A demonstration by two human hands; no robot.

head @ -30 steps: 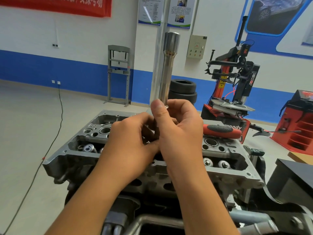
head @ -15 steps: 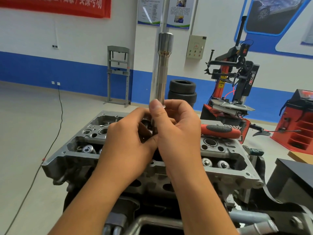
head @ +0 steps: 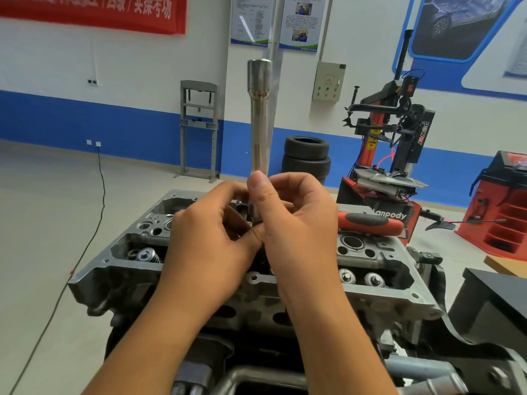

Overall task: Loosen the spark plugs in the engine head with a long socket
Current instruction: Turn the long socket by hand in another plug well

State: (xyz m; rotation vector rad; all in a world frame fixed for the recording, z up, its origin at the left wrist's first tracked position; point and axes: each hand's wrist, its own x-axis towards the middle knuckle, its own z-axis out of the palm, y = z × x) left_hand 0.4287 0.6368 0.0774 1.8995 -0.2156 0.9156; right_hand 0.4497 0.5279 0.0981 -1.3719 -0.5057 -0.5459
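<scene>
A long shiny steel socket (head: 259, 118) stands upright above the grey engine head (head: 376, 297), its wide end at the top. My right hand (head: 296, 223) grips its lower end, thumb up along the shaft. My left hand (head: 211, 235) pinches a small dark part at the socket's base, mostly hidden by my fingers. A red and black tool handle (head: 368, 222) sticks out to the right behind my right hand, above the head. Valve springs (head: 147, 255) show in the head's left and right pockets. The spark plugs are hidden.
The engine head sits on a stand with metal parts (head: 427, 372) below. A red tyre changer (head: 390, 155), stacked tyres (head: 306, 158), a grey press frame (head: 198, 129) and a red cabinet (head: 504, 206) stand behind. A black cable (head: 94, 223) runs across the floor at left.
The socket has tipped from a slight rightward lean to nearly vertical. Both hands stay at its base, the left fingers working there.
</scene>
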